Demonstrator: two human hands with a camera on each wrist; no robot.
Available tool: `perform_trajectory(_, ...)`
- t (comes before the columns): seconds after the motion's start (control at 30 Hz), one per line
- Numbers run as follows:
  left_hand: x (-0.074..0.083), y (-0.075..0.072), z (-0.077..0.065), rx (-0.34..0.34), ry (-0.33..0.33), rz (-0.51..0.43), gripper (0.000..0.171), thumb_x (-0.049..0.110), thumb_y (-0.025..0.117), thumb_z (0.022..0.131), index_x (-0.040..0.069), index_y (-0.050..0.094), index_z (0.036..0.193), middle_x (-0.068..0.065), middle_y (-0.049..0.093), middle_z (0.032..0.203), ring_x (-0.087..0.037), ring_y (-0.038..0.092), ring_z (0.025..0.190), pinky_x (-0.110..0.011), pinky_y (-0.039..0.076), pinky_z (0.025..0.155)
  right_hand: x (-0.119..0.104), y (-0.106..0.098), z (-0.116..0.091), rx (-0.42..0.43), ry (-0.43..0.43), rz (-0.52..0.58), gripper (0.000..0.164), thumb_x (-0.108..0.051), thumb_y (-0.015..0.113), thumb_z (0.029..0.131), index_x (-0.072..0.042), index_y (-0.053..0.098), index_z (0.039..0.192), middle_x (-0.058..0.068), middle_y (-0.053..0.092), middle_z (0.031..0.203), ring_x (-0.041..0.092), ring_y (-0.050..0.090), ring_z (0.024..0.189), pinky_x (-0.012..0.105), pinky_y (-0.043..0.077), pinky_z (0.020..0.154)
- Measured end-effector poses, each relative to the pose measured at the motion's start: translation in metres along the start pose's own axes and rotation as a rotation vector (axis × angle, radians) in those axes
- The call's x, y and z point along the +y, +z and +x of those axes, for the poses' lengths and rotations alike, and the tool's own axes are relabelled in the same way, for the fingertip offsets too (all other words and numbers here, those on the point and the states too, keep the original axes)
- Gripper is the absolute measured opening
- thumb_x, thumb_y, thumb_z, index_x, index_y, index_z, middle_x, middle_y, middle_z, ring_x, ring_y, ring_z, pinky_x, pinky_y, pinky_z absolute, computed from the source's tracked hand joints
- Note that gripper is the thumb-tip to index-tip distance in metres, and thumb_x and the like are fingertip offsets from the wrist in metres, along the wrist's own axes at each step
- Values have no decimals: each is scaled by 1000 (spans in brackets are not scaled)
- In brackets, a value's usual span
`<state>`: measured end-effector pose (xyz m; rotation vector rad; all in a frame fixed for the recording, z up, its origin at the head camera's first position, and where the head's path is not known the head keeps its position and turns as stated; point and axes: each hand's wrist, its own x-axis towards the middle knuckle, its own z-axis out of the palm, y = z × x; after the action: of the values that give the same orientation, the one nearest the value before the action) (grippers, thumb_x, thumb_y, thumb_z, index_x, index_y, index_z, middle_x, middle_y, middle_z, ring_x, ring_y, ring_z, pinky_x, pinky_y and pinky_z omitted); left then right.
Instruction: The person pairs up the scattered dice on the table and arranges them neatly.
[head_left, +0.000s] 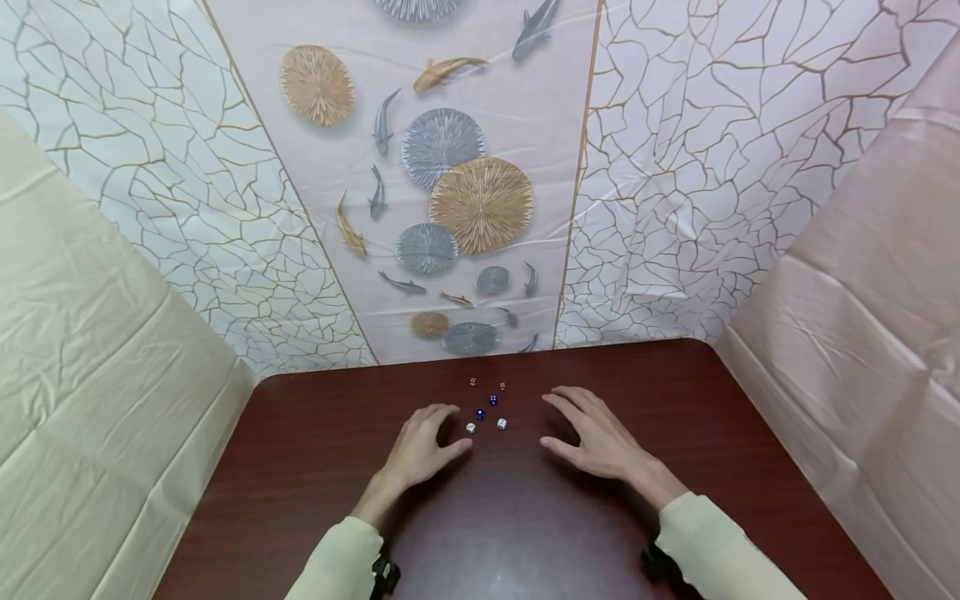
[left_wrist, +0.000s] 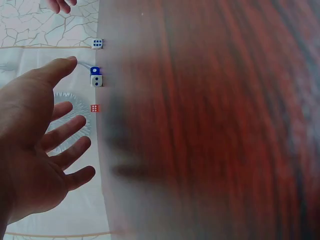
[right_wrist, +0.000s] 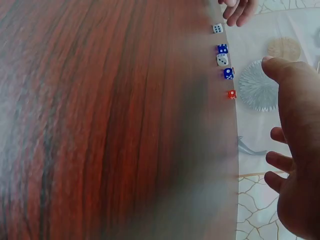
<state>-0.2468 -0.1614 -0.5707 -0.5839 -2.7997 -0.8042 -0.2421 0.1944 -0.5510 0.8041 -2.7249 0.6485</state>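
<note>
Several small dice lie in a loose cluster on the dark wooden table. Two white dice, a left one [head_left: 470,427] and a right one [head_left: 502,424], are nearest the person. Behind them sit two blue dice, one [head_left: 480,413] just beyond the left white one and another [head_left: 492,400] farther back. Two red dice, left [head_left: 472,382] and right [head_left: 502,386], are farthest away. The left hand [head_left: 422,446] hovers beside the cluster's left side, thumb and fingers spread apart, holding nothing. To the right, the right hand [head_left: 596,437] is held the same way, empty, with a wider gap to the dice.
The reddish-brown table [head_left: 337,492] has rounded far corners and reaches a patterned cloth backdrop [head_left: 645,167] with fish and round motifs. Pale fabric walls, left [head_left: 90,375] and right [head_left: 862,333], flank the table. Dark straps [head_left: 385,573] show at the sleeves.
</note>
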Motion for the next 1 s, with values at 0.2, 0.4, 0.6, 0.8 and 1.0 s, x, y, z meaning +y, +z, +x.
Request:
perform_trajectory(0.2, -1, 2, 3, -8, -7, -10, 51, 39, 88, 98, 10, 77, 138, -16, 75, 144, -43, 69, 137, -63, 54, 115, -3, 6, 5, 7, -12, 20, 70, -41, 87, 98, -12, 64, 157, 16, 62, 160, 42, 56, 151, 66, 47, 123)
perform_trajectory(0.4, 0, 4, 7, -5, 11, -20, 45, 36, 89, 97, 10, 79, 133, -14, 78, 139, -42, 72, 133, -61, 56, 113, -7, 14, 10, 9, -22, 46, 67, -36, 89, 97, -10, 66, 154, 18, 64, 158, 43, 58, 149, 67, 49, 120)
perform_trajectory(0.6, -1, 8, 12, -7, 22, -36, 39, 30, 90, 96, 10, 81, 129, -13, 80, 135, -41, 73, 129, -61, 57, 111, -11, 18, 18, -30, 9, 90, 64, -36, 88, 98, -11, 67, 154, 17, 63, 159, 42, 56, 152, 66, 48, 122)
perform_trajectory(0.8, -3, 10, 14, -27, 14, -100, 34, 24, 90, 97, 10, 82, 127, -12, 81, 132, -40, 73, 129, -61, 56, 112, -11, 20, 26, -81, 48, 155, 62, -34, 87, 99, -11, 67, 154, 17, 62, 161, 43, 54, 154, 66, 47, 124)
perform_trajectory(1.0, -9, 13, 18, -33, 25, -116, 31, 20, 90, 97, 10, 82, 125, -11, 81, 130, -36, 74, 127, -60, 56, 111, -11, 23, 32, -118, 88, 237, 59, -30, 88, 100, -11, 68, 152, 15, 63, 160, 43, 54, 153, 66, 46, 124)
